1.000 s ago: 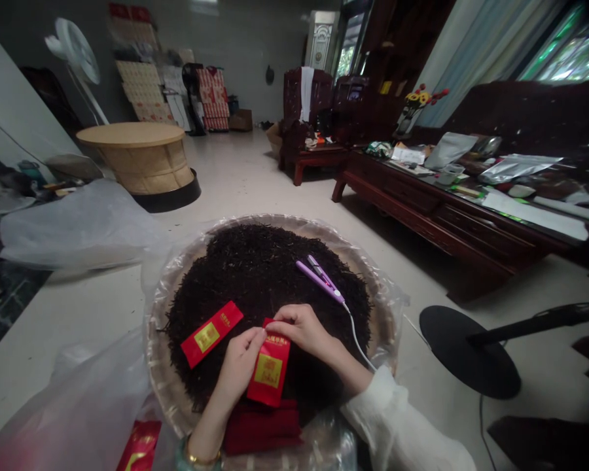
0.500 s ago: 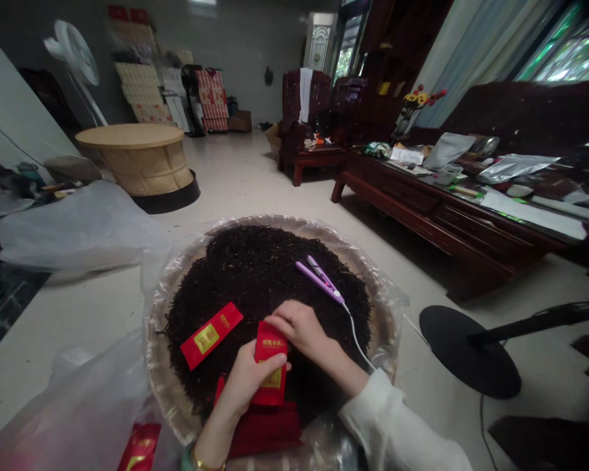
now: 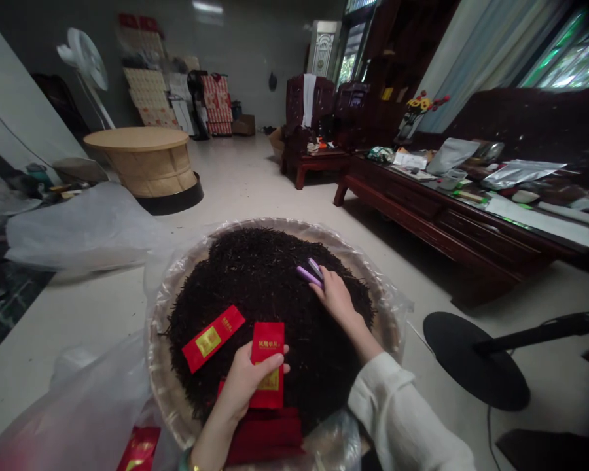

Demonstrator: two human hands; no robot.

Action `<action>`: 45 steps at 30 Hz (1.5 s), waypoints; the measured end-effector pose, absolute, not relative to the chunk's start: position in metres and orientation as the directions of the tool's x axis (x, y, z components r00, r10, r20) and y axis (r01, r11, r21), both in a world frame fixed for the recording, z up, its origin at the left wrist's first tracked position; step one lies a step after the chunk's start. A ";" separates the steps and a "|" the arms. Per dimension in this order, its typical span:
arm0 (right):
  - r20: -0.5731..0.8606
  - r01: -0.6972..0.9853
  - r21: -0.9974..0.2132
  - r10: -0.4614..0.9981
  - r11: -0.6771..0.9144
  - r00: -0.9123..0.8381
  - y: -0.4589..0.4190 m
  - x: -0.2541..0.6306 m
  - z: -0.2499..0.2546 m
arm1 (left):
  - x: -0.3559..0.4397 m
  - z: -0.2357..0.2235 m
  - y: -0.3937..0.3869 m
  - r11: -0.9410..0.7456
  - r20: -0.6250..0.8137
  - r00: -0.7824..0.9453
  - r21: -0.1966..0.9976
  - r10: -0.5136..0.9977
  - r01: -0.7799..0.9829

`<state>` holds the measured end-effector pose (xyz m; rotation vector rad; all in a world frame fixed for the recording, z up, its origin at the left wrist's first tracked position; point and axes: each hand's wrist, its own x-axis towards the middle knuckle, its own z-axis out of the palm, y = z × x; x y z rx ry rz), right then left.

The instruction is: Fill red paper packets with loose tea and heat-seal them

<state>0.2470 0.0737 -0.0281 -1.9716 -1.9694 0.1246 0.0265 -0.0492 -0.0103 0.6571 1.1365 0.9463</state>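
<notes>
My left hand [image 3: 252, 378] grips a red tea packet [image 3: 268, 332] with gold lettering and a gold square, thumb across its front. Up and to the right, my right hand [image 3: 334, 296] is closed around a small purple hair straightener [image 3: 308, 276]; its two plates stand apart and its cord is hidden. Beneath both hands spreads a heap of dark, dry tea leaves [image 3: 255, 268] in a round woven basket [image 3: 163, 379] lined with clear plastic. Another red packet [image 3: 228, 320] lies flat on the leaves at left. More red packets [image 3: 269, 433] are stacked at the near rim.
A round wooden-topped stand [image 3: 137, 137] is at back left, with a white fan [image 3: 86, 59] behind it. Clear plastic bags [image 3: 78, 229] lie at left. A cluttered dark wooden table [image 3: 422, 206] stands at right, and a black round base [image 3: 471, 353] sits beside the basket.
My right hand has left the top of the packet and moved up and right onto the hair straightener. My left hand still holds the packet.
</notes>
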 end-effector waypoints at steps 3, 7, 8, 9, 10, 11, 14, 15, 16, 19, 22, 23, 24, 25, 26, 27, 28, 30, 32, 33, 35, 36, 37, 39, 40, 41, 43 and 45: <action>0.221 0.828 -0.546 0.975 0.130 -0.008 0.065 0.254 -0.017 | 0.023 -0.010 -0.049 0.484 -0.457 0.160 0.834 0.875 -0.263; -0.027 0.595 -0.788 0.957 0.157 -0.288 0.040 0.248 0.014 | 0.022 -0.009 -0.049 0.473 -0.450 0.145 0.843 0.881 -0.256; -0.120 0.537 -0.832 0.903 0.136 -0.413 0.032 0.243 0.022 | 0.023 -0.008 -0.049 0.475 -0.451 0.149 0.844 0.880 -0.249; -0.177 0.495 -0.862 0.848 0.111 -0.499 0.026 0.238 0.029 | 0.023 -0.008 -0.049 0.479 -0.452 0.160 0.844 0.878 -0.242; -0.204 0.472 -0.875 0.801 0.109 -0.563 0.020 0.232 0.036 | 0.024 -0.008 -0.049 0.483 -0.451 0.178 0.844 0.874 -0.234; -0.211 0.459 -0.880 0.764 0.123 -0.609 0.016 0.226 0.040 | 0.024 -0.008 -0.049 0.486 -0.449 0.198 0.844 0.872 -0.228; -0.191 0.457 -0.867 0.715 0.198 -0.673 0.009 0.212 0.047 | 0.026 -0.010 -0.050 0.481 -0.441 0.210 0.849 0.873 -0.220; -0.187 0.460 -0.862 0.710 0.213 -0.679 0.009 0.208 0.048 | 0.026 -0.011 -0.051 0.479 -0.441 0.204 0.851 0.874 -0.214; -0.184 0.464 -0.857 0.709 0.223 -0.681 0.008 0.206 0.049 | 0.027 -0.012 -0.051 0.478 -0.442 0.196 0.854 0.875 -0.204; -0.160 0.489 -0.826 0.714 0.282 -0.682 0.008 0.202 0.050 | 0.027 -0.014 -0.054 0.478 -0.447 0.187 0.861 0.875 -0.175; -0.101 0.519 -0.761 0.719 0.390 -0.688 0.006 0.200 0.053 | 0.026 -0.013 -0.054 0.461 -0.432 0.176 0.867 0.885 -0.191; -0.086 0.523 -0.746 0.719 0.413 -0.690 0.005 0.200 0.053 | 0.026 -0.012 -0.053 0.432 -0.405 0.159 0.874 0.900 -0.221; -0.078 0.522 -0.741 0.718 0.422 -0.691 0.004 0.200 0.054 | 0.026 -0.010 -0.052 0.397 -0.374 0.134 0.880 0.918 -0.260; -0.078 0.520 -0.744 0.718 0.420 -0.691 0.004 0.200 0.054 | 0.026 -0.007 -0.051 0.362 -0.347 0.104 0.882 0.932 -0.302; -0.083 0.520 -0.749 0.720 0.411 -0.689 0.003 0.200 0.053 | 0.026 -0.005 -0.050 0.334 -0.329 0.074 0.880 0.942 -0.339; -0.091 0.520 -0.756 0.723 0.397 -0.684 0.003 0.200 0.053 | 0.026 -0.003 -0.049 0.319 -0.322 0.054 0.875 0.945 -0.364; -0.099 0.521 -0.762 0.726 0.384 -0.681 0.003 0.199 0.052 | 0.026 -0.001 -0.048 0.317 -0.325 0.045 0.871 0.945 -0.376; -0.112 0.515 -0.776 0.725 0.363 -0.679 0.003 0.199 0.050 | 0.027 0.001 -0.046 0.321 -0.330 0.044 0.870 0.943 -0.374; -0.114 0.503 -0.790 0.722 0.351 -0.683 0.003 0.197 0.047 | 0.027 0.001 -0.046 0.319 -0.329 0.037 0.874 0.944 -0.367; -0.109 0.501 -0.791 0.725 0.351 -0.680 0.003 0.196 0.046 | 0.028 0.001 -0.046 0.315 -0.327 0.031 0.875 0.945 -0.367; -0.100 0.528 -0.771 0.751 0.356 -0.652 0.002 0.193 0.044 | 0.028 0.000 -0.045 0.299 -0.316 0.015 0.879 0.949 -0.371; -0.098 0.549 -0.755 0.767 0.357 -0.634 0.002 0.191 0.044 | 0.028 0.000 -0.045 0.291 -0.310 0.010 0.880 0.951 -0.375; -0.098 0.570 -0.741 0.782 0.356 -0.616 0.002 0.189 0.043 | 0.029 0.000 -0.044 0.286 -0.306 0.008 0.879 0.952 -0.382; -0.103 0.594 -0.726 0.799 0.346 -0.592 0.001 0.185 0.043 | 0.029 0.001 -0.042 0.290 -0.312 0.013 0.866 0.950 -0.407; -0.105 0.597 -0.726 0.803 0.342 -0.587 0.002 0.184 0.043 | 0.029 0.002 -0.040 0.296 -0.319 0.016 0.857 0.948 -0.422; -0.103 0.594 -0.729 0.804 0.340 -0.586 0.002 0.184 0.043 | 0.029 0.002 -0.039 0.301 -0.325 0.020 0.849 0.946 -0.434; -0.093 0.586 -0.738 0.810 0.335 -0.580 0.003 0.183 0.042 | 0.028 0.004 -0.036 0.302 -0.324 0.026 0.847 0.946 -0.438; -0.083 0.577 -0.747 0.816 0.329 -0.573 0.005 0.183 0.040 | 0.027 0.006 -0.033 0.297 -0.310 0.038 0.857 0.950 -0.421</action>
